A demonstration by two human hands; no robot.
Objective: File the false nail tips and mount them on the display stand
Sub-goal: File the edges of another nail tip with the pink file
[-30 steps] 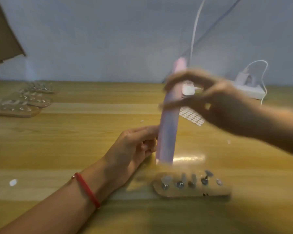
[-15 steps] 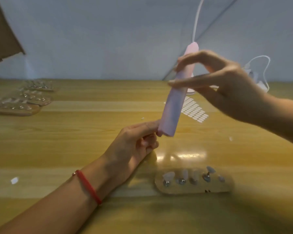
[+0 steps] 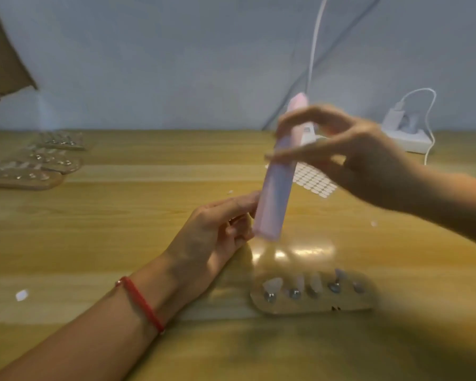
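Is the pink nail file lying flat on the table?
No, the right hand holds the pink nail file nearly upright in the air, above the table.

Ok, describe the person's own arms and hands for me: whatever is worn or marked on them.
Both forearms are bare, with no sleeves in view. The left hand has a thin red cord bracelet around its wrist. The right hand shows no bracelet, ring, glove or watch, though it is blurred. No rings show on the left fingers either.

table (image 3: 121, 232): glossy wood | nail file (image 3: 275, 193): matt pink | display stand (image 3: 313, 305): wood
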